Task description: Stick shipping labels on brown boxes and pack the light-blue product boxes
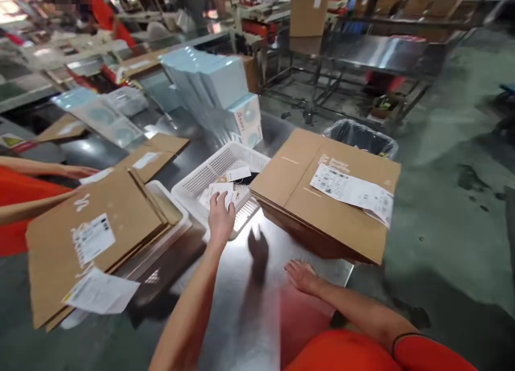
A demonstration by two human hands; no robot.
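In the head view, the left hand (221, 216) is reaching into the white basket (204, 172), seemingly to pick out the paper (219, 187) under its half-curled fingers, though I cannot tell whether it is gripping; the right hand (301, 276) is resting open on the metal table (229, 290). Lifting would be calling for a thumb-and-finger pinch: the paper is lying partly covered, its long axis unclear, the slip (238, 173) beyond pointing left to right

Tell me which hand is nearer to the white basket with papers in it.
Left: the left hand reaches over the basket to the papers; the right hand is outside it, at the table, farther right and closer to the body.
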